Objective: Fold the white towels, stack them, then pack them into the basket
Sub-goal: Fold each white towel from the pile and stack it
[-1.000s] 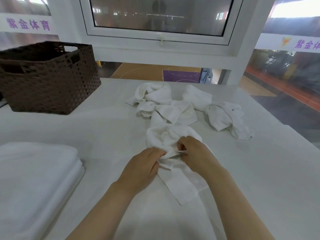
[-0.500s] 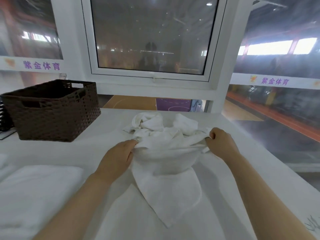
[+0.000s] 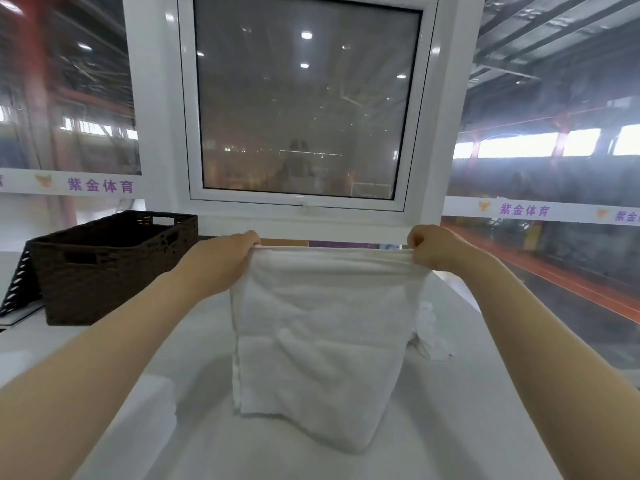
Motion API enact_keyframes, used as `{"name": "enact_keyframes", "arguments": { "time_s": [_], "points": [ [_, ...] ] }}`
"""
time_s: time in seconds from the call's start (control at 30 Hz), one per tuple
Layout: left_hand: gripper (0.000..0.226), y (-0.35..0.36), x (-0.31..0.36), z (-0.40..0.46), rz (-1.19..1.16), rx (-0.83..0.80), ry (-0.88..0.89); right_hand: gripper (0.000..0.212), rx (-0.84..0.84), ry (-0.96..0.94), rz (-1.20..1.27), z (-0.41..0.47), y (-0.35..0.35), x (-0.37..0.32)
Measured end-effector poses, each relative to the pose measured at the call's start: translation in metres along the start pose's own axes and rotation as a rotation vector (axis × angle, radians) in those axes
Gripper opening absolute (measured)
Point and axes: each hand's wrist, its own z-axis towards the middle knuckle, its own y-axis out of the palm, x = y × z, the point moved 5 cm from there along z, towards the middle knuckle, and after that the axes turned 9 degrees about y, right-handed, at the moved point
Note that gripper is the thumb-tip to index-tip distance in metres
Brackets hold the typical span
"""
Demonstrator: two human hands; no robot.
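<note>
A white towel (image 3: 322,341) hangs stretched between my hands above the white table (image 3: 467,427). My left hand (image 3: 221,258) pinches its upper left corner and my right hand (image 3: 433,247) pinches its upper right corner. The top edge is pulled taut and the lower part droops toward the table. A dark brown woven basket (image 3: 104,268) stands at the back left, open on top. Part of another crumpled white towel (image 3: 429,337) shows behind the held one on the right. A corner of the folded white towel stack (image 3: 156,403) shows at the lower left.
A white-framed window (image 3: 301,109) rises straight behind the table. A dark ribbed object (image 3: 17,289) leans against the basket's left side. The table's right edge runs beside glass that looks down on a sports hall.
My hands have lifted the towel off the table and drawn apart, so it now hangs spread out. The view has tilted upward.
</note>
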Motion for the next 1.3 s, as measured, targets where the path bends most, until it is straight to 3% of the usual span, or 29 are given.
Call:
{"name": "enact_keyframes", "arguments": {
  "time_s": [0.07,0.17,0.33,0.4,0.5,0.57,0.7,0.83,1.07,1.17,1.3],
  "points": [
    [0.019,-0.012,-0.003,0.007,0.061,-0.054,0.007,0.031,-0.185,-0.120,-0.065,-0.010,0.000,-0.012],
    [0.021,-0.027,-0.005,0.010,0.085,-0.070,0.025,0.027,-0.317,-0.119,-0.138,-0.021,0.006,-0.013],
    [0.022,-0.040,-0.013,0.004,0.046,-0.047,0.003,0.026,-0.098,-0.080,0.303,-0.011,-0.007,-0.009],
    [0.019,-0.042,-0.017,0.000,0.002,-0.018,0.005,0.040,0.046,-0.195,0.508,-0.013,-0.020,-0.016],
    [0.014,-0.044,-0.018,-0.004,-0.048,0.025,0.014,0.051,0.109,-0.395,0.669,-0.028,-0.029,-0.030],
    [0.015,-0.046,-0.017,-0.005,-0.130,0.041,0.013,0.051,0.138,-0.452,0.489,-0.036,-0.030,-0.033],
    [0.028,-0.052,-0.017,-0.015,-0.381,0.137,-0.044,0.034,0.199,-0.499,-0.268,-0.052,-0.028,-0.033],
    [0.039,-0.059,-0.012,-0.030,-0.292,0.163,0.082,0.019,0.217,-0.581,-0.380,-0.060,-0.030,-0.027],
    [0.045,-0.051,-0.001,-0.040,-0.268,-0.024,0.251,0.024,0.104,-0.476,-0.371,-0.045,-0.014,0.013],
    [0.044,-0.047,-0.002,-0.040,-0.328,-0.069,0.223,0.023,0.110,-0.467,-0.203,-0.048,-0.011,0.016],
    [0.038,-0.043,-0.006,-0.039,-0.490,-0.005,0.094,0.038,0.089,-0.359,0.283,-0.044,-0.013,0.020]
  ]
}}
